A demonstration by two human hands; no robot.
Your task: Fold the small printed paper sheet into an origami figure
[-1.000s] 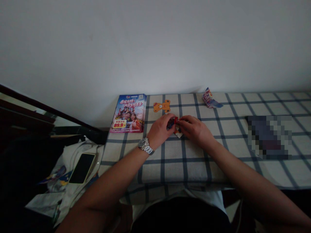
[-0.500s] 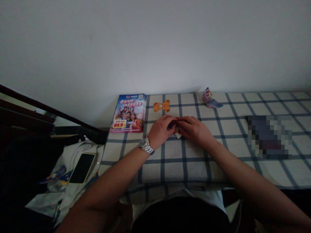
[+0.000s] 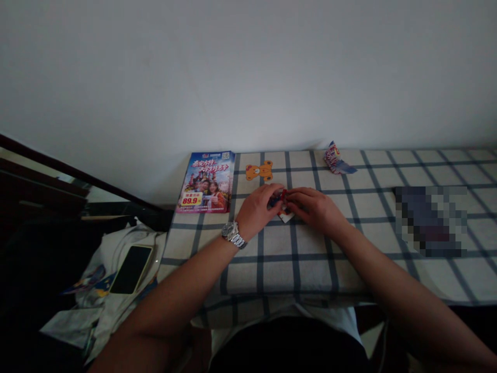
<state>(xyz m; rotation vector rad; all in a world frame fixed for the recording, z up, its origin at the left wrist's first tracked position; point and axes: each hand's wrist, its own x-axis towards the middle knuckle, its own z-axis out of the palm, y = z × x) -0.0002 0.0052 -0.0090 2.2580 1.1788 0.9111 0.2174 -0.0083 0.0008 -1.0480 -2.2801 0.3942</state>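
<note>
My left hand [image 3: 256, 211] and my right hand [image 3: 314, 209] meet at the middle of the checked cloth. Between their fingertips both pinch a small red and dark blue foil packet [image 3: 280, 199], which is mostly hidden by my fingers. A white paper scrap [image 3: 286, 217] shows just below it, touching my right hand's fingers. A steel wristwatch [image 3: 233, 234] sits on my left wrist. Beyond my hands lies an orange bear-shaped cutout [image 3: 259, 171], apart from both of them.
A torn printed wrapper [image 3: 336, 159] lies at the far edge of the blue-checked tablecloth [image 3: 295, 269]. A glossy brochure [image 3: 205, 182] lies at its left end, and a pixelated object [image 3: 430, 220] at right. A phone [image 3: 131, 269] rests on white fabric [image 3: 97, 311] left of the table.
My fingers have shifted slightly on the packet, and my right hand has drawn a little closer to it. The surrounding objects stay in place.
</note>
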